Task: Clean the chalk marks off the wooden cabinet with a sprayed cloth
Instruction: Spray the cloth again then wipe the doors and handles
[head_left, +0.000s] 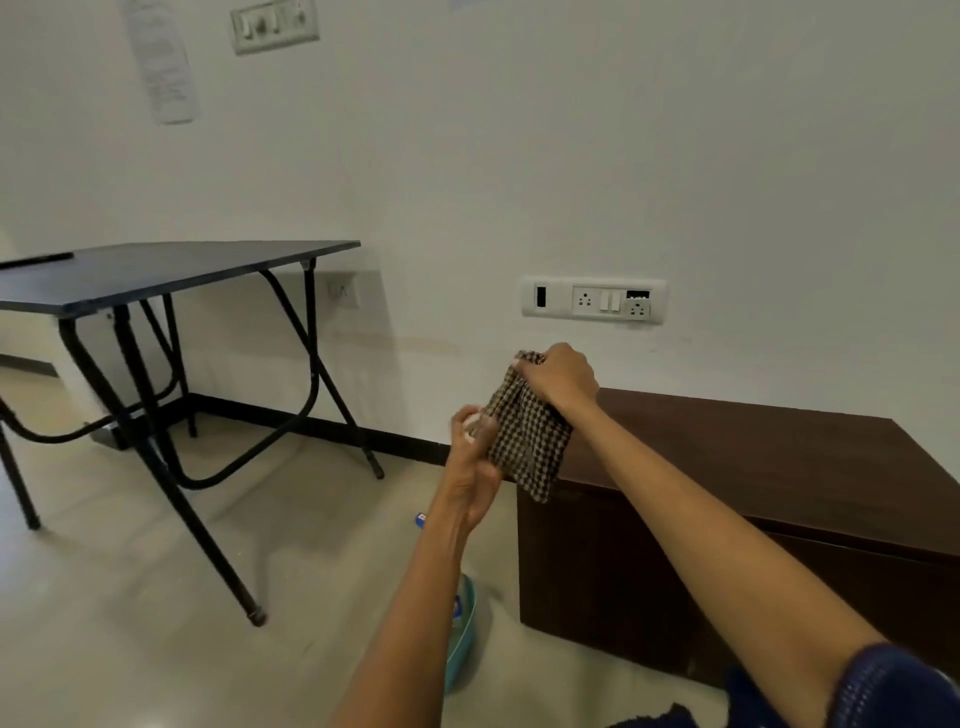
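The right hand (558, 376) is closed in a fist around the top of one brown-and-cream checked cloth (527, 431), which hangs down from it in the air above the left end of the cabinet top. The left hand (475, 462) is raised just beside the cloth, palm toward it, fingers loosely curled and touching its left edge; it is blurred, and whether it truly grips the fabric cannot be told.

One dark wooden cabinet (753, 499) stands low on the floor with its back against the white wall; its top is bare, and no chalk can be made out at this sharpness. Below the left forearm, just left of the cabinet's front corner, a teal basin (462, 636) sits on the floor, with a small blue-labelled item at its rim and another small blue object (421, 518) farther back; their print is too small to read.

Open floor lies between the cabinet and one black folding table (171, 270) at the left. Two switch plates are on the wall: a socket panel (594, 300) above the cabinet, another (274, 24) high up beside a blurred, unreadable paper notice (163, 57).
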